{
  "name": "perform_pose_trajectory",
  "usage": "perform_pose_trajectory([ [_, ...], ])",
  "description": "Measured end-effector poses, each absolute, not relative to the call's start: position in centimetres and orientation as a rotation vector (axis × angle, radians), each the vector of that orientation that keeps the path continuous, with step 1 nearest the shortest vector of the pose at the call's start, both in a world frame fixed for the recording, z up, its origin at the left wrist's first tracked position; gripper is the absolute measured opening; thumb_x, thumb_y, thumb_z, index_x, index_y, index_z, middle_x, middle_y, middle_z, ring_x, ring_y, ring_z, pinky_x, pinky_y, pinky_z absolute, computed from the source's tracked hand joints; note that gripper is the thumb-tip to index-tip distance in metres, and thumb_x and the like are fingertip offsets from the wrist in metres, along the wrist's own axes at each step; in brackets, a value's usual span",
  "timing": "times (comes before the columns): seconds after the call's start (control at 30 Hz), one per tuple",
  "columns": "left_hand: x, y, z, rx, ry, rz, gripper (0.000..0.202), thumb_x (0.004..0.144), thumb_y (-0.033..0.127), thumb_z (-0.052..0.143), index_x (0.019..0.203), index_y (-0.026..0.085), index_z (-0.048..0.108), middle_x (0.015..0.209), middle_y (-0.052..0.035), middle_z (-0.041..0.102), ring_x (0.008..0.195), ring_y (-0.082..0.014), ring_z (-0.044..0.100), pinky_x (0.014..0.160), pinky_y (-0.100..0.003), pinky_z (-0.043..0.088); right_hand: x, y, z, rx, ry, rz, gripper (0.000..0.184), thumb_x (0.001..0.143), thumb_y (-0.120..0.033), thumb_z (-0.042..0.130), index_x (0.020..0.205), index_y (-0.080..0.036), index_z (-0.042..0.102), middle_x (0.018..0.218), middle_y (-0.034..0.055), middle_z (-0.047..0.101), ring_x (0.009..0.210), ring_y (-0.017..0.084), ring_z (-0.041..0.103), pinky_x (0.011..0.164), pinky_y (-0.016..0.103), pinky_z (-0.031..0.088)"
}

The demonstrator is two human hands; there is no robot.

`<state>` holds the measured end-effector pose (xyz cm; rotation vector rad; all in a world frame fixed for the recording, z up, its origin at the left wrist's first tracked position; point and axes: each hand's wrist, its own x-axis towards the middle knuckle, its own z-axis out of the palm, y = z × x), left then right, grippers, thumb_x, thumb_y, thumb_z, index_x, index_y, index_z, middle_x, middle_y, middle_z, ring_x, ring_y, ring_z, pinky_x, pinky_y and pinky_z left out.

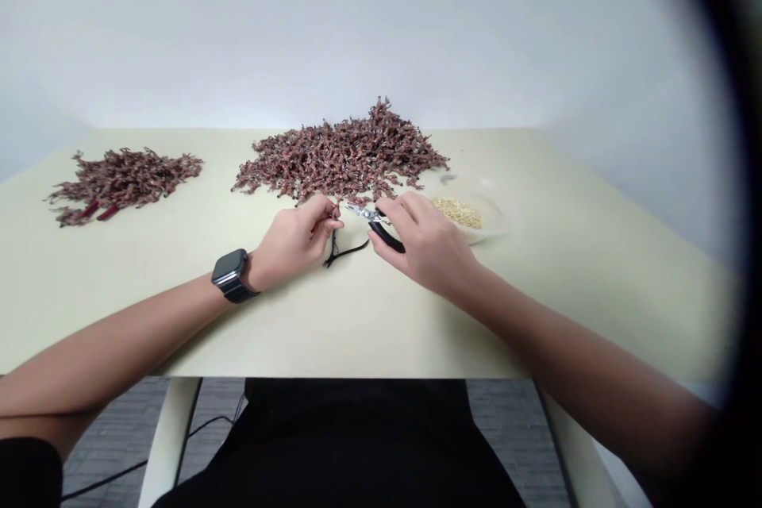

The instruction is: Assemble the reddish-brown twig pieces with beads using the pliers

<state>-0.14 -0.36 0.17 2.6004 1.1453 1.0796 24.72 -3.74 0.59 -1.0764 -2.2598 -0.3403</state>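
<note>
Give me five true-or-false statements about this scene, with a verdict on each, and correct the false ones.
1. The right hand grips pliers with black handles. True.
2. The left hand is empty. False: it pinches a small dark piece.
3. The smartwatch is on the right wrist. False: it is on the left wrist.
4. A clear bowl holds pale grains. True.
5. The smaller reddish-brown pile lies beside the bowl. False: the larger pile stands between it and the bowl.
</note>
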Motion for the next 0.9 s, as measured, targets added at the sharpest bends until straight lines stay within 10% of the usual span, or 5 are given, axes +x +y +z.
perform_pose_trajectory([
  [0.9,-0.04,-0.88,0.66,2.631,1.133,1.043,0.005,0.097,0.022,0.054,0.093,0.019,0.056,0.072,0.0009,0.064,0.057,-0.0105,0.054,0.057,-0.022,0.038,24.78,-3.77,0.61,-1.069,-2.294,-0.271,0.034,0.101,-0.031,0.052,0.131,-0.018,0.056,0.104,0.0142,0.062,0.096,0.03,0.059,0.084,0.042,0.049],
])
